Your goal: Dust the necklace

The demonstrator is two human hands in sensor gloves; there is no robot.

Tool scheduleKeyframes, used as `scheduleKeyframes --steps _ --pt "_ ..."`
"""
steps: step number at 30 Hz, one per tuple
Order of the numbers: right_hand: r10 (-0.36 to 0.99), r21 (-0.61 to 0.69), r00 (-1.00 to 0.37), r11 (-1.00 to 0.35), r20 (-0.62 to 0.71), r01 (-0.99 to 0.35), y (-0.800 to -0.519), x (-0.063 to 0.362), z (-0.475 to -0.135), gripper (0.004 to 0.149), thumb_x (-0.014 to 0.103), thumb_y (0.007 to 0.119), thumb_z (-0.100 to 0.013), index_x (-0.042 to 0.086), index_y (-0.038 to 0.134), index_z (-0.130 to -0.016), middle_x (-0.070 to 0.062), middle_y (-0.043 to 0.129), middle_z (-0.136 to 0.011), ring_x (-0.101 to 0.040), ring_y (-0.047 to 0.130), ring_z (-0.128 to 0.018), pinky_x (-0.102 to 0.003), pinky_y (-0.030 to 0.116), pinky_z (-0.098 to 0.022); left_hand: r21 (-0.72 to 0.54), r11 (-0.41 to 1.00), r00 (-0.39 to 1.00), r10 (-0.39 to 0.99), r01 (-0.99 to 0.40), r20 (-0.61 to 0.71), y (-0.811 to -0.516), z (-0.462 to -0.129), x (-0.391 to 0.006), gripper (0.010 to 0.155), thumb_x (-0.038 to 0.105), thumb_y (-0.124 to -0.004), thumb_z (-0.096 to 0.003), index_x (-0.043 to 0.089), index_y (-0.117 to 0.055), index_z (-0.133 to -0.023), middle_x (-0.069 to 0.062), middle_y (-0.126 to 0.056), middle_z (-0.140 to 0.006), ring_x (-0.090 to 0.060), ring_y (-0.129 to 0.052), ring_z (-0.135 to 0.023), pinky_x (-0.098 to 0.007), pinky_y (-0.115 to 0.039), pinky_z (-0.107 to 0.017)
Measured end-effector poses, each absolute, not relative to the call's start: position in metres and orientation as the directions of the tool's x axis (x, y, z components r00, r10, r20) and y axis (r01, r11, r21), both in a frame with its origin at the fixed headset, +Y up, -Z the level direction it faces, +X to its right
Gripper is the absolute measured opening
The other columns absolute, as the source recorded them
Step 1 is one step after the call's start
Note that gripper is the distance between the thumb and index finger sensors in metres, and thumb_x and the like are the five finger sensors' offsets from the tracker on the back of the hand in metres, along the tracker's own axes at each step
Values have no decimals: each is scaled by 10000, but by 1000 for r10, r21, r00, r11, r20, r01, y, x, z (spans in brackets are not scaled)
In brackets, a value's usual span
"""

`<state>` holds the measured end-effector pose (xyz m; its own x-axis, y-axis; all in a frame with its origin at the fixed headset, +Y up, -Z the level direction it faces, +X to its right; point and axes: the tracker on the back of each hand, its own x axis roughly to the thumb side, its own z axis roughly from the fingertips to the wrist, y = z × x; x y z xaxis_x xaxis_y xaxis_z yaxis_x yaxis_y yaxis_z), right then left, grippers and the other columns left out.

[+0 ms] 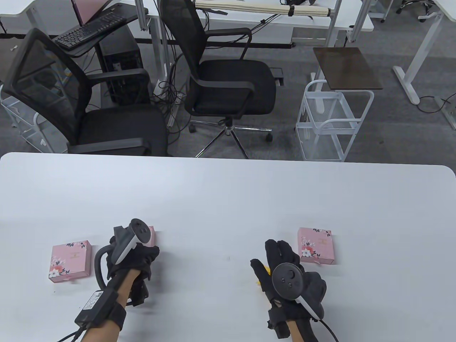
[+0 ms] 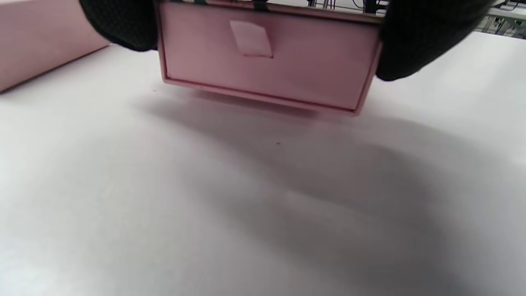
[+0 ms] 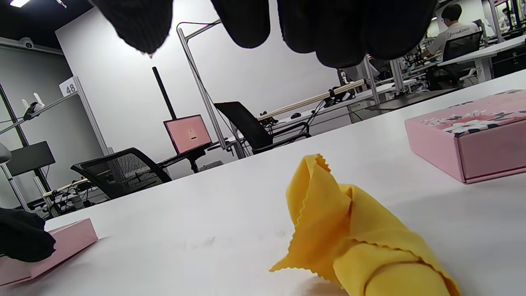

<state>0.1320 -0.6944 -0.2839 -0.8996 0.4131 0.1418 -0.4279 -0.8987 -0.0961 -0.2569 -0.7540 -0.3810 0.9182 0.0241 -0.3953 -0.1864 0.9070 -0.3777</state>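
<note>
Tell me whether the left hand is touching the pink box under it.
Touching. The left wrist view shows gloved fingers pressed against both sides of the pink box, gripping it; in the table view the left hand covers that box.

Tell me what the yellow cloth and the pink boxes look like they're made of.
Yellow cloth: soft matte fabric, probably microfibre; it folds limply and has zigzag-cut edges. Pink flower-printed boxes: likely printed paperboard with a smooth, low-sheen finish; crisp, thin edges and flat walls suggest it.
</note>
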Motion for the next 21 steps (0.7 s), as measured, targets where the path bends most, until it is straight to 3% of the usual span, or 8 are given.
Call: scheduleKeyframes --steps 10,21 --pt "421 -67 -897 -899 139 -432 -701 131 -284 691 486 648 -665 40 446 -1152 -376 422 -1139 -623 590 -923 -682 560 -687 -317 928 964 120 -194 -239 -730 -387 -170 1009 665 -764 -574 61 -220 -1173 -441 -325 -1139 -612 -558 -939 -661 -613 -692" --pt "435 1 -892 -899 120 -438 -711 132 -284 691 487 645 -666 38 445 -1152 -377 426 -1138 -621 593 -921 -677 566 -684 -333 932 983 89 -140 -163 -748 -385 -97 961 663 -746 -580 101 -251 -1183 -441 -320 -1139 -616 -542 -936 -664 -598 -691"
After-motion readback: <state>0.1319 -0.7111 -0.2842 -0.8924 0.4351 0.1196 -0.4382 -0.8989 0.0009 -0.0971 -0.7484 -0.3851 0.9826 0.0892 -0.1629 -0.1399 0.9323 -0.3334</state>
